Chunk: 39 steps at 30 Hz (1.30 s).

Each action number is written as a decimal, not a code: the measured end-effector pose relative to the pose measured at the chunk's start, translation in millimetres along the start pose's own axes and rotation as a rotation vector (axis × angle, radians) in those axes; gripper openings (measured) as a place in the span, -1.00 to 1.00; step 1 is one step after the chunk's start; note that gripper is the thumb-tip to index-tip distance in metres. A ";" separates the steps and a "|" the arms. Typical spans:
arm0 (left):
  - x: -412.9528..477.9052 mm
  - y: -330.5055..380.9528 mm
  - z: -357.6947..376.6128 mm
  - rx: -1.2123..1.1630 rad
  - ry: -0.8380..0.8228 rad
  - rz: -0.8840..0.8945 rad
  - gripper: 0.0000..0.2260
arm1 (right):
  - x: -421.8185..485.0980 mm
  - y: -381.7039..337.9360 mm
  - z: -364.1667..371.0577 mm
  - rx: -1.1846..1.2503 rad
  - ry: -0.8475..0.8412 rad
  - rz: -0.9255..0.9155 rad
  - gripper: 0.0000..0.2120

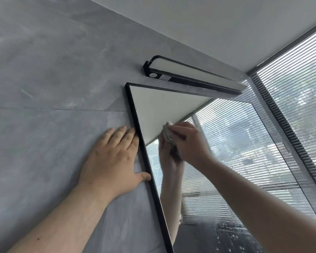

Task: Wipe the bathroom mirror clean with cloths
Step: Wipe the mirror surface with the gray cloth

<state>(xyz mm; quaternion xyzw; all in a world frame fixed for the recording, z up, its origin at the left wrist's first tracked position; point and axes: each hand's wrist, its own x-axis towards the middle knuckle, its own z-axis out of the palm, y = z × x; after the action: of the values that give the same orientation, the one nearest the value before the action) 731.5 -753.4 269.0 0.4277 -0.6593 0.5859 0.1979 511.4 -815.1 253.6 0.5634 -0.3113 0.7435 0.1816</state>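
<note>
The black-framed mirror (232, 143) hangs on a grey tiled wall and reflects window blinds and the ceiling. My right hand (190, 143) grips a bunched pale cloth (167, 133) and presses it against the glass in the mirror's upper left area. Its reflection shows just left of it. My left hand (111, 157) lies flat on the wall tile with fingers straight, its fingertips and thumb touching the mirror's left frame edge. Wet streaks and droplets show on the lower part of the glass.
A black bar lamp (193, 74) is mounted on the wall just above the mirror's top edge. A window with horizontal blinds (297, 84) fills the right side. The grey wall (44, 79) spreads to the left, and the white ceiling is above.
</note>
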 end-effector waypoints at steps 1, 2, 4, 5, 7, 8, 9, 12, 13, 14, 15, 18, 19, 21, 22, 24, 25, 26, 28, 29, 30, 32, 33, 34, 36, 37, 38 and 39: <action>0.1 -0.3 -1.5 -0.004 0.014 -0.007 -0.04 | -6.4 -12.4 3.2 -0.022 -0.027 -0.064 -0.76; 0.4 0.2 -3.4 -0.009 0.020 -0.018 -0.02 | -12.3 -22.2 5.1 -0.042 -0.045 -0.116 -0.72; 0.6 0.6 -7.3 -0.029 0.017 -0.017 0.02 | -23.9 -33.4 3.8 -0.075 -0.083 -0.160 -0.64; 0.7 0.5 -9.7 -0.048 0.002 -0.013 0.03 | -29.6 -34.2 2.2 -0.085 -0.106 -0.167 -0.62; 3.3 -1.4 -16.5 -0.037 -0.045 -0.012 0.09 | -43.5 -30.8 -1.8 -0.084 -0.155 -0.203 -0.61; 6.5 -4.5 -18.6 -0.032 -0.037 -0.002 0.10 | -50.3 -28.1 -3.6 -0.075 -0.175 -0.230 -0.62; 9.3 -8.9 -19.4 -0.029 -0.013 0.009 0.09 | -55.9 -25.2 -5.0 -0.069 -0.186 -0.258 -0.65; 11.8 -15.4 -17.3 -0.038 0.044 0.006 0.05 | -58.3 -17.9 -3.4 -0.054 -0.168 -0.306 -0.70; 10.9 -14.4 -15.5 -0.011 0.049 0.010 0.06 | -54.9 -17.7 -0.9 -0.049 -0.155 -0.305 -0.70; 9.9 -12.5 -12.8 0.012 0.047 0.016 0.07 | -49.6 -19.3 1.9 -0.048 -0.138 -0.302 -0.69; 9.8 -10.5 -10.5 0.019 0.041 0.017 0.07 | -42.4 -22.6 4.8 -0.051 -0.122 -0.296 -0.68; 10.9 -10.9 -13.3 0.029 0.029 0.006 0.07 | -9.8 -37.6 13.9 -0.049 -0.112 -0.253 -0.69; 10.8 -11.0 -13.9 0.034 0.020 0.005 0.07 | 1.1 -42.2 16.6 -0.044 -0.112 -0.230 -0.70; 8.4 -8.6 -12.6 0.044 0.001 -0.005 0.08 | 15.5 -47.4 20.9 -0.019 -0.115 -0.161 -0.70; 6.2 -6.5 -10.9 0.049 -0.001 -0.009 0.08 | 17.0 -48.2 22.4 -0.002 -0.113 -0.137 -0.70; 2.4 -2.6 -6.7 0.062 0.004 -0.011 0.07 | 7.5 -47.0 22.1 0.017 -0.111 -0.120 -0.71; 1.3 -1.4 -5.5 0.064 0.006 -0.011 0.06 | -1.4 -45.4 20.3 0.016 -0.110 -0.117 -0.71; 0.3 -0.8 -4.8 0.062 0.006 -0.011 0.05 | -12.3 -42.3 18.3 0.018 -0.104 -0.118 -0.72; -0.9 -0.2 -4.3 0.041 0.006 -0.016 0.04 | -40.6 -34.5 14.1 0.046 -0.084 -0.128 -0.70; -1.0 -0.1 -4.8 0.027 0.008 -0.018 0.05 | -57.1 -29.9 12.0 0.062 -0.082 -0.133 -0.69; -1.0 0.2 -5.4 0.018 0.009 -0.019 0.06 | -74.1 -25.1 9.4 0.068 -0.091 -0.142 -0.67; -0.5 1.1 -5.5 0.012 0.008 -0.021 0.08 | -107.5 -16.7 2.7 0.058 -0.129 -0.170 -0.66; -0.8 2.3 -5.4 0.014 0.004 -0.021 0.08 | -123.5 -12.3 -1.6 0.050 -0.151 -0.180 -0.66; -2.1 3.6 -5.1 0.014 -0.003 -0.023 0.08 | -138.5 -7.8 -6.5 0.043 -0.173 -0.187 -0.67; -7.4 7.6 -2.6 0.018 -0.016 -0.031 0.09 | -163.8 2.5 -16.6 0.028 -0.209 -0.202 -0.67; -10.6 9.6 -1.4 0.022 -0.021 -0.035 0.09 | -174.2 7.4 -21.4 0.022 -0.227 -0.211 -0.67; -13.4 11.4 -0.5 0.023 -0.025 -0.040 0.10 | -183.1 11.6 -25.3 0.015 -0.241 -0.219 -0.68; -15.8 12.7 0.1 0.021 -0.029 -0.045 0.10 | -189.6 14.3 -28.4 0.008 -0.255 -0.226 -0.70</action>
<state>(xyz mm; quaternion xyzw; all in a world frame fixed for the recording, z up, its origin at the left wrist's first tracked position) 730.3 -748.9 249.3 0.4528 -0.6461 0.5821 0.1967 538.8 -791.4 64.8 0.6851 -0.2635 0.6422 0.2209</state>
